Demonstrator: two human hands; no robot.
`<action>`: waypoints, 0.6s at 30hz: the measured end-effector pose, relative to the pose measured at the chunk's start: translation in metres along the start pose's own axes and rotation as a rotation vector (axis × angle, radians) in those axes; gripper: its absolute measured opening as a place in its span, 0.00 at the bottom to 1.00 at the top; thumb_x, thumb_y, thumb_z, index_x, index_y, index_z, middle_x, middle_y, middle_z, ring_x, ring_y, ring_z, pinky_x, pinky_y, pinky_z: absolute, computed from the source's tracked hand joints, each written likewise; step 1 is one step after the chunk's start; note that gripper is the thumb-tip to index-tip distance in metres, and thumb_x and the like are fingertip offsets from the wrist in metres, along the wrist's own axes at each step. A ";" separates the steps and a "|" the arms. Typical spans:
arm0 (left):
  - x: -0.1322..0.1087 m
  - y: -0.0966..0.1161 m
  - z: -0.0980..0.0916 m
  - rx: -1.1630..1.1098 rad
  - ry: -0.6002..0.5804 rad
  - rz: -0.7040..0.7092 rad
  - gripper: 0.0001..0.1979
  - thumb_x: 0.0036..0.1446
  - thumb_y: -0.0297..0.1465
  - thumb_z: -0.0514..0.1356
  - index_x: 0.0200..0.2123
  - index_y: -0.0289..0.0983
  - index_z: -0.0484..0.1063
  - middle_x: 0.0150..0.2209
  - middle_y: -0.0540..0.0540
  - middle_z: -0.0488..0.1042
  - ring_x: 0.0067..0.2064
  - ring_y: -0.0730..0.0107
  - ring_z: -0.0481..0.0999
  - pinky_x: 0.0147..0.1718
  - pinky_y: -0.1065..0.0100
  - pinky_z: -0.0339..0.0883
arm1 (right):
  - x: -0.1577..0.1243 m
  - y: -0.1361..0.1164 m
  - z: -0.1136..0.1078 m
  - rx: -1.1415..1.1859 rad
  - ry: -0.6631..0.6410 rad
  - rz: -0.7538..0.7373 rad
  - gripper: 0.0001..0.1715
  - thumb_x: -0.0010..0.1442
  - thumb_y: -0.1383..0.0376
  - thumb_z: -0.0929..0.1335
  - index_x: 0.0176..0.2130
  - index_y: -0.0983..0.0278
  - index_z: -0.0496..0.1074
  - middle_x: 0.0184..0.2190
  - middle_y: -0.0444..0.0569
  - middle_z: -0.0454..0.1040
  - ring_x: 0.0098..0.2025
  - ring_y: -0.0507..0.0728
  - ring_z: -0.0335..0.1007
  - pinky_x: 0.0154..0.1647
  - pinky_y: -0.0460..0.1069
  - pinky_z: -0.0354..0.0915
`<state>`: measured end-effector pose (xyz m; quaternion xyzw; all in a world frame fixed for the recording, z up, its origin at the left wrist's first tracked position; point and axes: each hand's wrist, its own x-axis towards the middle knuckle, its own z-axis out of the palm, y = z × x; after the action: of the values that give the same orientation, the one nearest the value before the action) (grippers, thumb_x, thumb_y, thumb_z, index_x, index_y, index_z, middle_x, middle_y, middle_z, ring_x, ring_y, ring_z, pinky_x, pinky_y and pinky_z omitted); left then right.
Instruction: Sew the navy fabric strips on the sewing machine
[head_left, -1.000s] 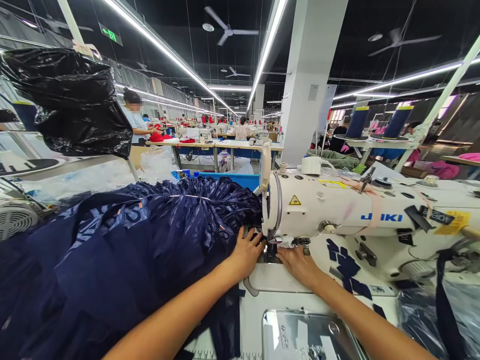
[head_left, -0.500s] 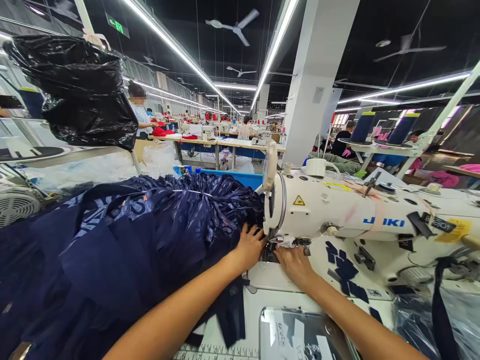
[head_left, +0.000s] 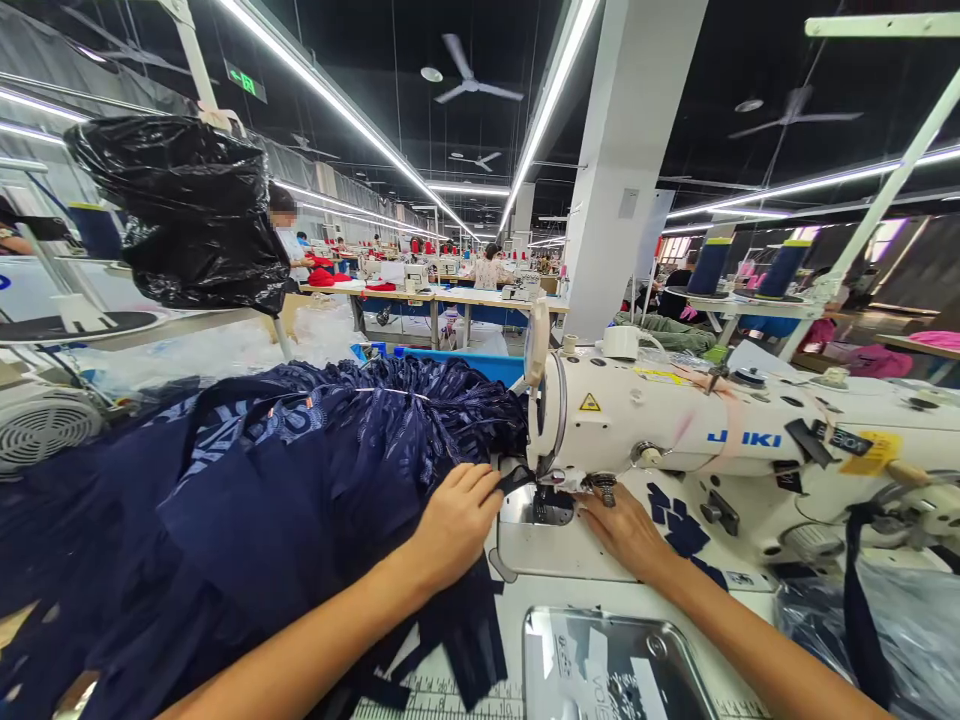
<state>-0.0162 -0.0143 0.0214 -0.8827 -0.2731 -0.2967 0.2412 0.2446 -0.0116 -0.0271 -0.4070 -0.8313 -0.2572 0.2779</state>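
My left hand (head_left: 459,522) is closed on the end of a dark navy fabric strip (head_left: 517,478), left of the needle area. The strip runs from its fingertips to the presser foot of a white sewing machine (head_left: 645,410). To the right of the needle, my right hand (head_left: 622,530) reaches under the machine head with its fingers bent together. Its fingertips are partly hidden, and I cannot make out what they hold. A large bundle of navy patterned garments (head_left: 315,480), tied with a pale cord, lies beside my left hand.
Small navy cut pieces (head_left: 684,530) lie on the machine bed. A shiny metal tray (head_left: 534,660) sits in front, by a printed ruler (head_left: 420,700). Clear plastic (head_left: 919,630) is at right. A black plastic bag (head_left: 180,215) covers something at left. People work at tables behind.
My left hand has drawn back to the left and nearer me, with the navy strip now stretched between it and the needle area. My right hand has shifted slightly right. The view has turned a little.
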 end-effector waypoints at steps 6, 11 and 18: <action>-0.015 -0.006 0.008 0.014 0.083 -0.018 0.13 0.56 0.20 0.48 0.32 0.33 0.72 0.41 0.42 0.73 0.46 0.60 0.69 0.49 0.56 0.60 | 0.006 0.023 0.002 -0.124 -0.063 -0.090 0.20 0.61 0.69 0.56 0.23 0.64 0.68 0.21 0.50 0.68 0.26 0.56 0.64 0.28 0.50 0.59; -0.017 -0.006 0.018 0.001 0.057 -0.023 0.13 0.55 0.20 0.49 0.33 0.34 0.72 0.41 0.43 0.73 0.46 0.60 0.69 0.50 0.54 0.58 | 0.016 0.025 0.011 -0.056 -0.201 -0.113 0.17 0.61 0.69 0.57 0.27 0.64 0.70 0.23 0.49 0.71 0.25 0.54 0.65 0.28 0.49 0.59; -0.018 -0.007 0.020 -0.016 0.035 -0.030 0.12 0.54 0.20 0.49 0.33 0.34 0.72 0.40 0.43 0.73 0.46 0.60 0.69 0.52 0.53 0.56 | 0.011 0.030 0.029 0.074 -0.287 0.001 0.19 0.58 0.71 0.55 0.31 0.62 0.72 0.19 0.49 0.70 0.23 0.56 0.64 0.26 0.50 0.61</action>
<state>-0.0248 -0.0038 -0.0033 -0.8751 -0.2795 -0.3180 0.2346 0.2563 0.0296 -0.0347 -0.4297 -0.8711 -0.1655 0.1709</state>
